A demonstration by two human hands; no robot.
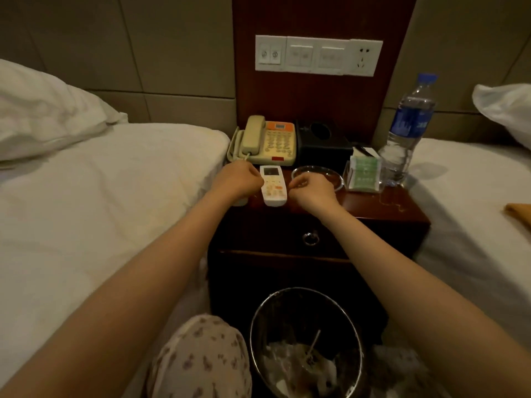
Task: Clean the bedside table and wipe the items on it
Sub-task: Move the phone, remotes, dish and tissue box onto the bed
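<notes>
The dark wooden bedside table (388,208) stands between two beds. A white remote control (273,185) lies near its front edge. My left hand (238,179) hovers just left of the remote with fingers curled; a pale object (240,201) peeks out under its wrist. My right hand (313,188) is just right of the remote, fingers curled, over the front rim of a glass ashtray (319,170). I see nothing held in either hand. Behind are a beige telephone (270,142) and a black tissue box (321,139).
A clear holder with green packets (365,173) and a water bottle (408,130) stand at the table's right. A lined metal bin (304,340) with rubbish sits on the floor in front. An orange cloth (520,212) lies on the right bed (474,225).
</notes>
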